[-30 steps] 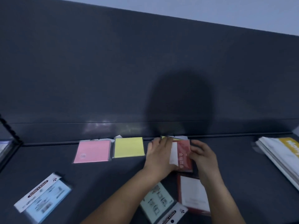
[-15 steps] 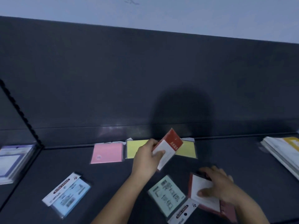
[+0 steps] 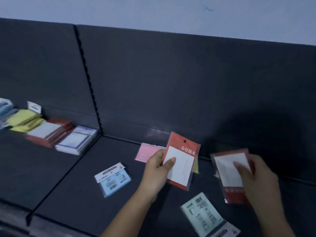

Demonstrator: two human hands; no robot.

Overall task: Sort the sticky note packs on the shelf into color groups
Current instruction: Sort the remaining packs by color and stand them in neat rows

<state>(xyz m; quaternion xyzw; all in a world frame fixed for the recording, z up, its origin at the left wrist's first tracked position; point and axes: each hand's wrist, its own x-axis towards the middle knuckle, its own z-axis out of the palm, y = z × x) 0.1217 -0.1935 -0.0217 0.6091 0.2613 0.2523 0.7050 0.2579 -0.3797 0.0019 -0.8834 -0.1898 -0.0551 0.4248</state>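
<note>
**Two red packs in hand above a part-sorted shelf**

On the left bay of the dark shelf (image 3: 85,185), stacks stand in a row toward the back edge. There are blue packs (image 3: 6,108) at the far left and yellow packs (image 3: 24,119) beside them. Next comes a stack of red packs (image 3: 49,132), then a pile of purple-bordered packs (image 3: 77,141) hard against the notched upright (image 3: 87,79).

Right of the upright, a loose blue pack (image 3: 113,179) lies flat in the middle of the right bay. A pink pack (image 3: 147,153) lies near the back edge, its right side hidden by the person's left hand (image 3: 156,173).

That hand grips a red pack (image 3: 181,163), thumb pressed on the white face and fingers behind. The pack is lifted clear of the shelf and held nearly upright, its hanging hole at the top. A sliver of a yellow pack (image 3: 196,165) shows just behind its right edge.

Lower down, near the front edge and between the two forearms, a mint-green pack (image 3: 205,214) lies flat with its printed side up.

Furthest right, the blurred right hand (image 3: 256,182) holds a second red pack (image 3: 230,173), thumb across the white face and the red band pointing toward the front edge. Whether that pack touches the shelf cannot be told.
</note>
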